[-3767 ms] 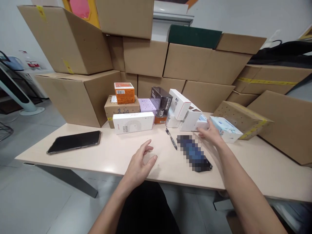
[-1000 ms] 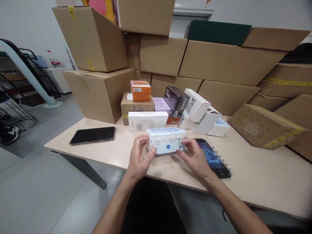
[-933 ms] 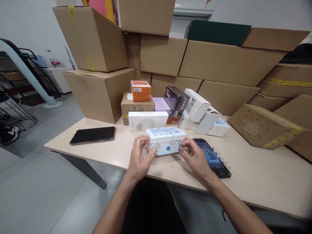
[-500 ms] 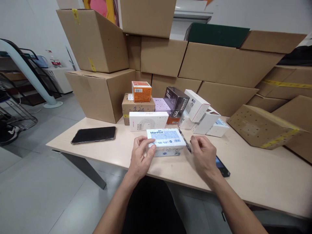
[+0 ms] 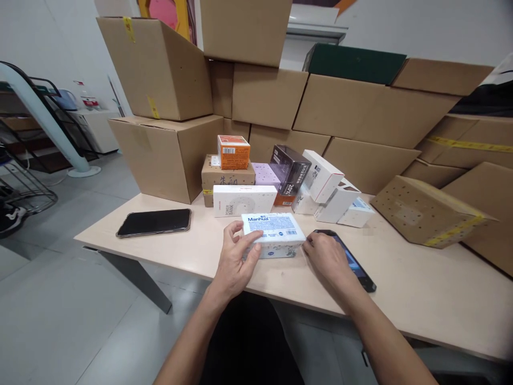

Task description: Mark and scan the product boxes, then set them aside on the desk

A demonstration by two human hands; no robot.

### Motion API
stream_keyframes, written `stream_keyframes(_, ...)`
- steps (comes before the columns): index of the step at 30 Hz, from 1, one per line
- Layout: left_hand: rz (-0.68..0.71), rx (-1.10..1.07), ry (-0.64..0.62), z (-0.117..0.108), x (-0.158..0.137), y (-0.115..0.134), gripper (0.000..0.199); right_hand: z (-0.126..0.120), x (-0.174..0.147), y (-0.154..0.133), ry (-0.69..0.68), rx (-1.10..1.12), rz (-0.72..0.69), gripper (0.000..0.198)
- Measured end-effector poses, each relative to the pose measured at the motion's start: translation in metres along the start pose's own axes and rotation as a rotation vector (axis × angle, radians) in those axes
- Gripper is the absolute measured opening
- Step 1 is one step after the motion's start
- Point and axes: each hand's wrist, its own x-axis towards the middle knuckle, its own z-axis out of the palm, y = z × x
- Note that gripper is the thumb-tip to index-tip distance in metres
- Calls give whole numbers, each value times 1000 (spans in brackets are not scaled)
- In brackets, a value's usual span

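A white-and-blue "Manhua" tissue pack [image 5: 276, 227] lies on the table in front of me. My left hand [image 5: 239, 256] grips its left end, with the thumb along the front and a finger over the top. At the pack's right end, my right hand [image 5: 326, 256] is closed, fingertips curled down close to the corner. What those fingers hold, if anything, is hidden; the dark pen seen before does not show. Partly under the right hand and wrist, a black phone [image 5: 363, 275] lies with its screen lit.
Another phone [image 5: 154, 222], screen dark, lies on the left of the table [image 5: 160, 251]. Behind the pack stand a white power bank box [image 5: 244, 201], an orange box [image 5: 233, 155], a dark box [image 5: 290, 168] and several white boxes [image 5: 323, 174]. Large cartons [image 5: 156, 160] rise behind.
My right hand has moved left and down to the tissue pack's right end. The pen beside the pack has gone from sight. More of the lit phone shows.
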Motion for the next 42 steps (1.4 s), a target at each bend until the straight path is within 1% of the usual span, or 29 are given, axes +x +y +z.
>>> stream_keyframes(3,-5,19,-10,0,0,0,23,-4,3,6,58,40,21,26)
stream_keyframes(5,-3,16,-9,0,0,0,23,-11,6,9,188,138,75,24)
stream_keyframes(7,9,20,-11,-1,0,0,23,-23,9,6,355,355,118,20)
stream_keyframes(8,17,29,-15,-1,0,0,23,-30,10,2,409,511,120,19)
stream_keyframes(9,26,42,-19,-1,1,0,23,-37,11,-4,425,680,104,19)
stream_keyframes(10,33,58,-25,-2,1,1,23,-43,13,-12,402,842,67,18)
stream_keyframes(12,45,85,-32,-2,1,1,23,-55,16,-32,308,1111,-38,13)
stream_keyframes(13,50,95,-33,-3,2,1,23,-58,19,-43,264,1192,-90,12)
stream_keyframes(15,55,106,-31,-3,2,1,22,-60,25,-63,173,1264,-178,16)
stream_keyframes(18,59,116,-27,-3,3,1,22,-49,35,-85,48,1285,-234,22)
stream_keyframes(20,58,120,-28,-3,2,1,21,-37,40,-91,-18,1265,-223,21)
stream_keyframes(22,57,134,-38,-2,2,1,21,-26,41,-92,-51,1219,-196,20)
stream_keyframes(25,59,178,-55,0,2,1,30,-18,38,-90,-41,1142,-193,18)
stream_keyframes(28,73,240,-52,3,1,0,36,-18,35,-89,-30,1083,-203,17)
stream_keyframes(33,88,278,-36,5,1,-1,31,-18,33,-89,11,992,-226,21)
stream_keyframes(42,77,267,-32,5,1,-1,30,-20,33,-90,13,902,-245,23)
